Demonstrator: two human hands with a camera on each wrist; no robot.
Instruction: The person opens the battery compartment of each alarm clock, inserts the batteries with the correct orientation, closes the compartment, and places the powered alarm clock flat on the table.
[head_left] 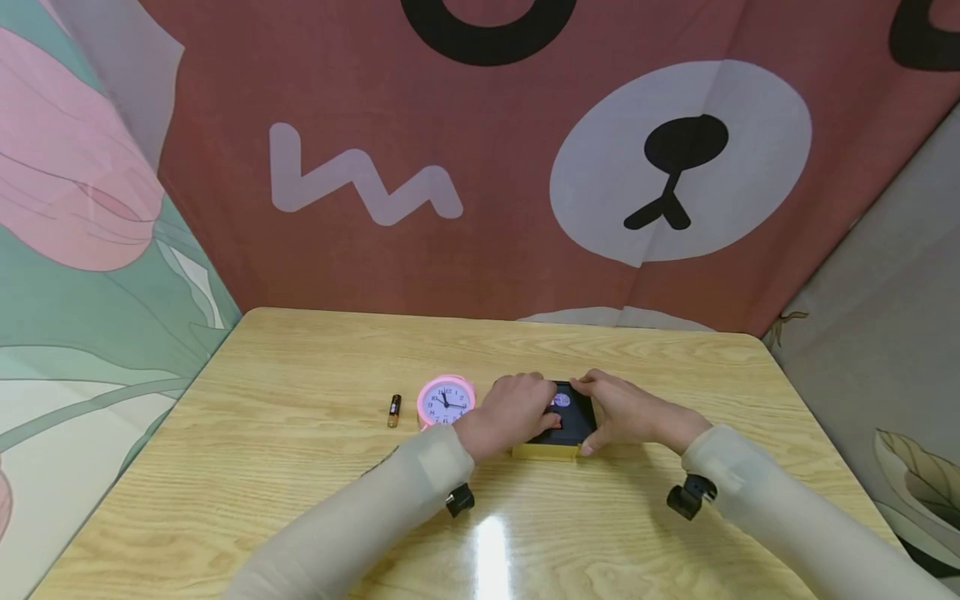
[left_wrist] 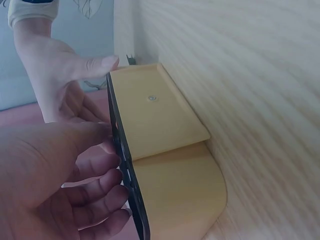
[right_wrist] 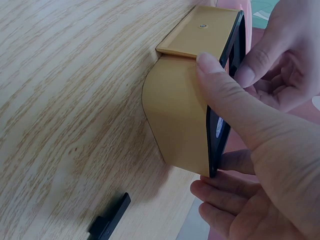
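evidently, the gold box (head_left: 546,452) rests on the wooden table (head_left: 337,517) with its black face (head_left: 576,421) turned up, between the two hands. the right hand (head_left: 626,412) is at its three o'clock, clamped on that end, the thumb against the gold side and fingers at the black rim. the left hand (head_left: 510,412) comes in from nine o'clock, fingers bent and their tips at the black face; whether they pinch anything there, one cannot tell.

the head view shows a pale round sticker (head_left: 562,400) near twelve o'clock on the black face. both wrist views show what the head view hides: a gold flap (left_wrist: 145,120) bearing a small round fastener (left_wrist: 152,98). the right wrist view clearly shows a black piece (right_wrist: 111,220) lying apart from the box. only the head view gives the dial of the pink clock (head_left: 446,402), beyond the left hand towards nine o'clock, and the battery (head_left: 393,411) farther out that way.
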